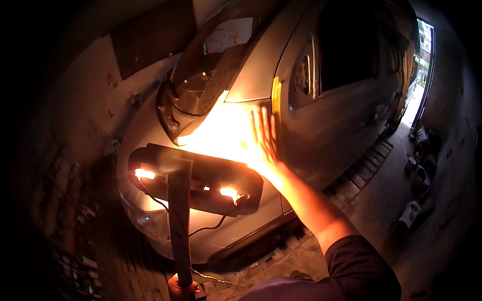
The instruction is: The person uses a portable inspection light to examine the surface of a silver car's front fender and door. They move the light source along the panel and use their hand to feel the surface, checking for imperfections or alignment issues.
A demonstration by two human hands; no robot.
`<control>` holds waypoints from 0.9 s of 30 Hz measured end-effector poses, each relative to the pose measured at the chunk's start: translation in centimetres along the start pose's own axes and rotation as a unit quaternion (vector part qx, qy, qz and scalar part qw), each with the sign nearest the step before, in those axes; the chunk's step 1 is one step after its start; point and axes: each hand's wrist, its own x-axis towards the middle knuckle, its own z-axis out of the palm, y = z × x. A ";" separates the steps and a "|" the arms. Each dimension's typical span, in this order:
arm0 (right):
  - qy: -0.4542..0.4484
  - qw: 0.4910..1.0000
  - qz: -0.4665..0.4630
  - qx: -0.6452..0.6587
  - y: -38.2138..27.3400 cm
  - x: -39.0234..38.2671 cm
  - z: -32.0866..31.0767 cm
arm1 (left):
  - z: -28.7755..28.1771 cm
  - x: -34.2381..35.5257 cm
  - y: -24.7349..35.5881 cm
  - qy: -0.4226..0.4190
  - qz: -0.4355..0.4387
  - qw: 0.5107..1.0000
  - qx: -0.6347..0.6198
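The smooth silver-grey metal car body (331,120) goes blazing white on the curved lit fender panel (228,128), fading to yellow-orange around it. Long rounded black lamp housing (221,169) has hot yellow-orange spots, flat bar handle's (178,220) dark brownish. Narrow tape strip (276,95) is plain yellow, short fabric sleeve (359,266) dark purplish.

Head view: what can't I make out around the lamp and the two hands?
All in the head view:
Lit panel: surface detail washed out by glare.
Right hand: glare hides whether the palm touches the panel.
Lamp: front face hidden by its own back.
Left hand: partly behind the handle; wrist cut off by the lower edge.
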 end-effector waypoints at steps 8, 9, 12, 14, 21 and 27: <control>0.018 0.999 0.003 -0.040 0.6 -3.8 2.1 | 0.7 0.2 -0.2 -0.006 0.017 1.000 0.014; 0.021 0.996 -0.008 -0.088 0.8 -5.1 2.4 | 0.7 0.3 -0.1 -0.010 0.015 1.000 0.014; 0.028 0.992 -0.025 -0.122 -0.2 -6.7 3.8 | 0.3 -0.5 -0.1 0.008 0.011 1.000 0.023; 0.035 0.995 -0.019 -0.091 0.2 -4.8 2.9 | 0.3 -0.4 -0.5 0.010 0.009 0.999 0.038; 0.031 0.999 0.032 0.026 -0.5 0.0 1.7 | 0.6 -0.6 -0.3 0.002 0.019 0.999 0.030; 0.001 0.996 0.039 0.076 -2.1 -8.1 1.9 | 1.1 -0.7 0.3 0.023 0.004 0.999 0.036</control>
